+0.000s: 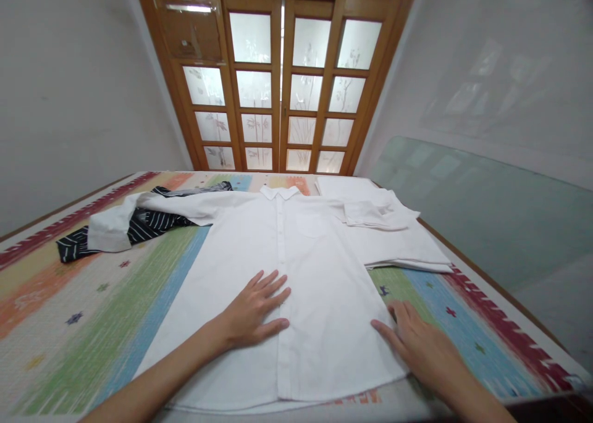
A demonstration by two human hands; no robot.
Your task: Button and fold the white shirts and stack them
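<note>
A white button-up shirt [319,299] lies spread out, front side up, collar pointing away from me, with its sleeves out to both sides. My left hand [259,309] rests flat on the shirt's front beside the button strip, fingers spread. At the right side edge of the shirt is my right hand [412,333]; its thumb lies over the fabric and its bent fingers are just outside the edge, apart from the thumb. The left sleeve in view crosses a black-and-white striped cloth [152,224]. The other sleeve rests on a stack of folded white cloth [403,244].
Everything lies on a surface with a colourful striped cover [152,312]. A pale green glass-like panel [491,207] leans against the right wall. Wooden doors with glass panes [280,89] stand at the far end, and a plain wall [69,89] is on the left.
</note>
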